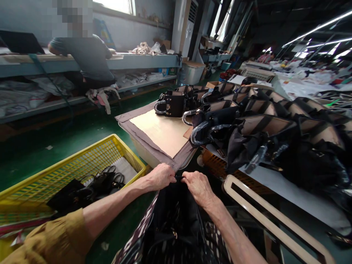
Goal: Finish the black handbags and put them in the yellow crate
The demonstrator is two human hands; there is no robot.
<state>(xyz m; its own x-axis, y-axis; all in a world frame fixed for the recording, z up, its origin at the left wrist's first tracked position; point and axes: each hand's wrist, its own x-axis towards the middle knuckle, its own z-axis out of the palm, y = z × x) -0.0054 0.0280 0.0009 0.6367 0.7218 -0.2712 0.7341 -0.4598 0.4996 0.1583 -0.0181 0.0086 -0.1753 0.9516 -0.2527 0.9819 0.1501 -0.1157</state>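
Observation:
A black handbag (176, 223) lies on my lap, low in the middle of the view. My left hand (161, 176) is closed in a fist on the bag's top edge. My right hand (198, 186) is closed beside it, pinching the same edge. Both hands nearly touch each other. Just beyond them is the corner of a low table (159, 132) with a tan top and a brown fabric border.
Several black handbags (220, 121) with wrapped handles crowd the table to the right. A yellow plastic crate (68, 168) holding black straps stands on the green floor at left. A person in a grey shirt (88, 58) leans at a long bench behind.

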